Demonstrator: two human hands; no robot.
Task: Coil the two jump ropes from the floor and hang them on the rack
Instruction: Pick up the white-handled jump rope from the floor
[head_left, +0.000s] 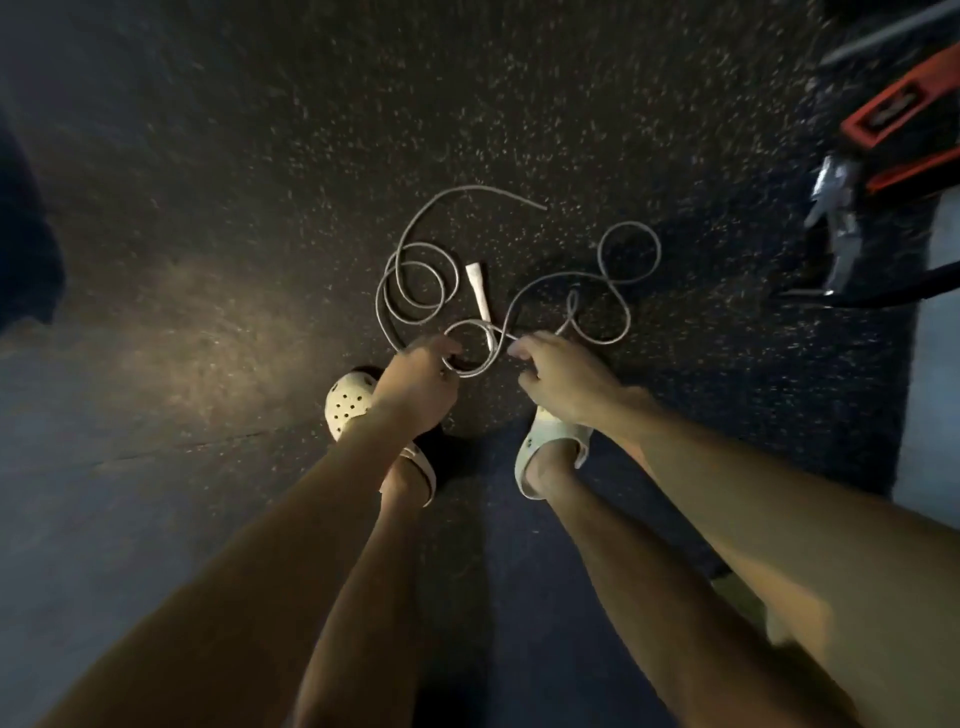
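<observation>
Head view: dim speckled floor (249, 156), perhaps rubber, under jump rope (477, 283).

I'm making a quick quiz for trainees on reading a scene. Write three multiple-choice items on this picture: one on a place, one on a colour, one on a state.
1. Where is the white handle?
A) hung on a hook
B) lying on the floor among loops of the rope
C) inside a bag

2. What colour are the clogs?
A) cream
B) red
C) blue

3. What are the hands doing?
A) both hang free
B) both press flat on a wall
C) the left hand and the right hand each hold rope

Answers:
1 B, the handle rests on the speckled floor between the loops.
2 A, both clogs are pale cream with holes.
3 C, the fingers of each hand curl round rope.
</observation>
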